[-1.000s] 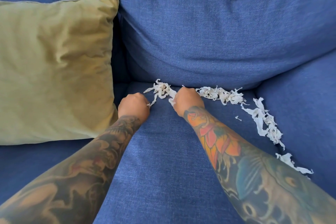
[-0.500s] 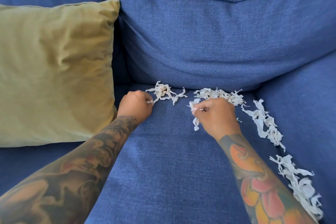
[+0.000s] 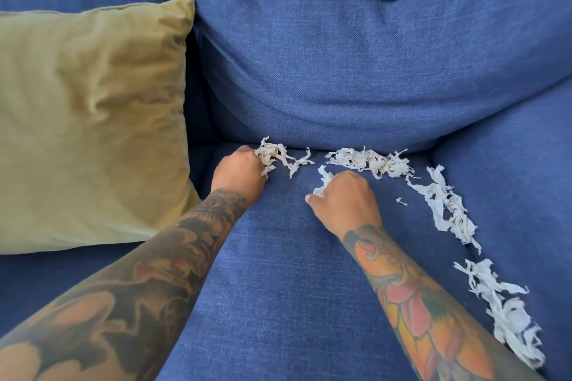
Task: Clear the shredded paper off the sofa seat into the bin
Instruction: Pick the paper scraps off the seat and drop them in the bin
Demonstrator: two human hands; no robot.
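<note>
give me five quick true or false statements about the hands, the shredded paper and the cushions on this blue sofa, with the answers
1. The right hand grips a wad of white shredded paper. True.
2. The left hand lies flat and apart from any paper. False: its fingers curl into a shred clump.
3. A trail of shreds runs along the blue fabric seat cushion's right edge. True.
4. The olive-green square pillow sits right of both hands. False: it is left.
5. A bin stands on the seat. False: none shows.
</note>
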